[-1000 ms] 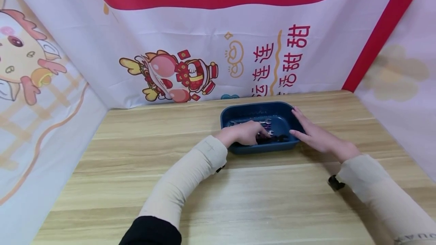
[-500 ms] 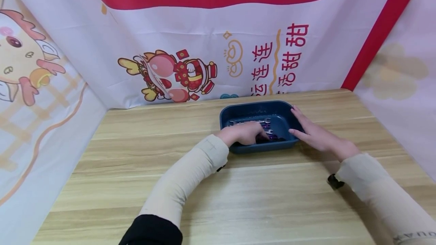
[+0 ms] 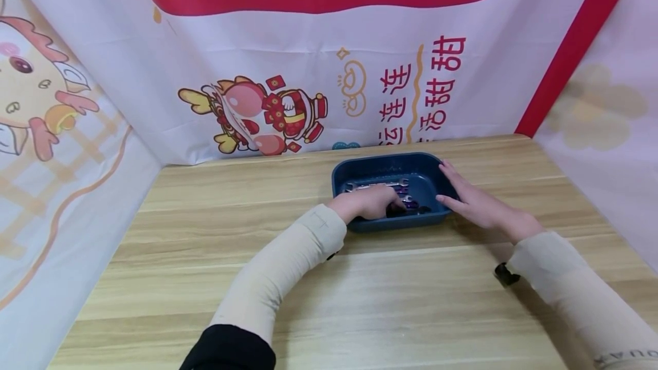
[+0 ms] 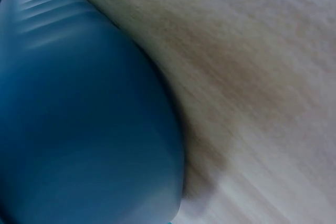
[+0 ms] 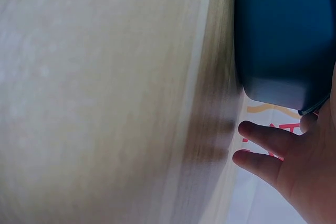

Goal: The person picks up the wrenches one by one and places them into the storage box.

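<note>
A dark blue rectangular bin (image 3: 396,223) stands on the table with several small wrenches in it. A silver wrench (image 3: 402,183) lies toward the back, and purple pieces show near the fingers. My left hand (image 3: 372,200) reaches over the front left rim, its fingers pointing down among the wrenches by a dark piece (image 3: 422,210). Its fingertips are hidden, so I cannot tell whether they pinch one. At the right end, my right hand (image 3: 475,204) holds the bin's rim, thumb over the edge and fingers along the outside. Two of its fingers (image 5: 265,137) stick out straight, off the bin.
The wood-grain table (image 3: 360,301) spreads in front of the bin and to both sides. A printed cloth backdrop (image 3: 303,44) hangs right behind the table's back edge, with further cloth at left and right. The left wrist view shows mostly the bin's outer wall (image 4: 94,119).
My left fingers shift slightly among the wrenches, and the dark piece beside them changes in how much of it shows. The right hand and the bin stay in place.
</note>
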Demonstrator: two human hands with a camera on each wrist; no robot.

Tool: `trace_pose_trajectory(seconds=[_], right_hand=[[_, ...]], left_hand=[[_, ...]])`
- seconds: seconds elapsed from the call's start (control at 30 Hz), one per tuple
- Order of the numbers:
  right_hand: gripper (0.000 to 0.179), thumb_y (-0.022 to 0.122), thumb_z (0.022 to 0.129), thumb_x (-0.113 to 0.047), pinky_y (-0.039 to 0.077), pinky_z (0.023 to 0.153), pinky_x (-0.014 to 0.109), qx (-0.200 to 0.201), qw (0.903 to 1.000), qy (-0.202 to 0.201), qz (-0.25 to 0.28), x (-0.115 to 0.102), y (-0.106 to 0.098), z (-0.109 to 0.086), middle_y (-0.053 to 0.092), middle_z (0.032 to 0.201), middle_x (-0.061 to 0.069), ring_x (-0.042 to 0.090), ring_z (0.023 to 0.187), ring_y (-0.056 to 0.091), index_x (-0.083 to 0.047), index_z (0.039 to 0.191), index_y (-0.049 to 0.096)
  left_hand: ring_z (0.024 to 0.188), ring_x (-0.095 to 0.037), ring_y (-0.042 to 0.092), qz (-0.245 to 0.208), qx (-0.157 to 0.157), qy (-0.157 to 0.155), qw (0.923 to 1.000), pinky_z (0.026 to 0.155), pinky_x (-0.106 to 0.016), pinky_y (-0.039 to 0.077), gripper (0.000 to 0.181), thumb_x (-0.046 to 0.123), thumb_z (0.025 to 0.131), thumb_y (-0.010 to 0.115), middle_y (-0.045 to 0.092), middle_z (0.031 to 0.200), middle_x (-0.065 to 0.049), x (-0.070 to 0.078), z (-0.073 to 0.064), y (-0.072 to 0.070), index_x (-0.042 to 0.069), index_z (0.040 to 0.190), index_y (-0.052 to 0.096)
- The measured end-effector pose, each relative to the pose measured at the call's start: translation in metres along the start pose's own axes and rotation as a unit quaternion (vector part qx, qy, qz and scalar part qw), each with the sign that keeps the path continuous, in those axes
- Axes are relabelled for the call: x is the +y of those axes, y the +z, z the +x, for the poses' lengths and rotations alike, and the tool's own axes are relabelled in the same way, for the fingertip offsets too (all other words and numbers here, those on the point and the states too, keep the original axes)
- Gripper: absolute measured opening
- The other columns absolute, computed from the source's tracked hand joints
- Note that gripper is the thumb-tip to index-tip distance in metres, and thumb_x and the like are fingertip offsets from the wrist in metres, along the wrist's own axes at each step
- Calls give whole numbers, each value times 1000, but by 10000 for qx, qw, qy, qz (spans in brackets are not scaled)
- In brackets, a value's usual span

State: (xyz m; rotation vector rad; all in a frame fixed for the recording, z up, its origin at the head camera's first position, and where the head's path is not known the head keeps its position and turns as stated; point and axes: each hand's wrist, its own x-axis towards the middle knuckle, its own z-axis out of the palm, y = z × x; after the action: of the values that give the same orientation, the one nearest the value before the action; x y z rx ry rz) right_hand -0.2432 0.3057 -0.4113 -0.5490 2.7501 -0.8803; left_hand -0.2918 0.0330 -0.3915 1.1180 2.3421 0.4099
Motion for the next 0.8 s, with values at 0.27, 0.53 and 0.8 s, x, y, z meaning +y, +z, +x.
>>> trace_pose_trajectory(seconds=[0.27, 0.53, 0.8], right_hand=[[85, 49, 107, -44, 14, 116, 67, -12, 10000, 21, -24, 2, -1, 0, -9, 170, 15, 45, 153, 3, -12, 165, -4], [85, 49, 107, -44, 15, 116, 67, -19, 10000, 52, -48, 2, 0, 0, -9, 170, 14, 45, 153, 3, -13, 165, -4], [84, 50, 107, -42, 16, 115, 68, -33, 10000, 59, 11, 0, 0, 0, -8, 170, 16, 47, 153, 5, -12, 165, -3]], left_hand=[[107, -12, 59, 55, 30, 172, 9998, 103, -27, 46, 47, -4, 96, 66, 68, 126, 0, -2, 2, 2, 16, 138, 67], [110, -12, 59, 15, 81, 196, 9998, 103, -26, 45, 47, -4, 96, 66, 67, 129, -1, -3, 1, 4, 15, 139, 67], [111, -10, 60, -209, 144, 178, 9995, 103, -26, 46, 44, -2, 97, 66, 68, 129, 0, -6, 0, 5, 15, 137, 68]])
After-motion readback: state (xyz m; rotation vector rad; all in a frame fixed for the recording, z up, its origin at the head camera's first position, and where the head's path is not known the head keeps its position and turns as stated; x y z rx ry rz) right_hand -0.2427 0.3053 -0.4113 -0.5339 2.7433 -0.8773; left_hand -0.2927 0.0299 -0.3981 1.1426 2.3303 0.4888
